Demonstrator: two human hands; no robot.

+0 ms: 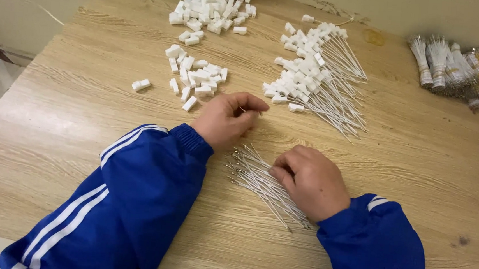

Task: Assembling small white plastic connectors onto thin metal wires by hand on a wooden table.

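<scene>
My left hand (228, 118) rests on the wooden table (72, 123), fingers curled, pinching what looks like one thin white wire near its tip. My right hand (311, 180) lies on a loose bundle of thin white wires with metal ends (253, 175), fingers pressing down on them. Just beyond the left hand is a small pile of white plastic connector blocks (195, 74). Both arms wear blue sleeves with white stripes.
A larger pile of white blocks (214, 9) lies at the far edge. A heap of wires fitted with white blocks (317, 72) sits to the right of centre. Tied bundles of white and yellow wires (460, 68) lie far right. One single block (140, 84) lies apart.
</scene>
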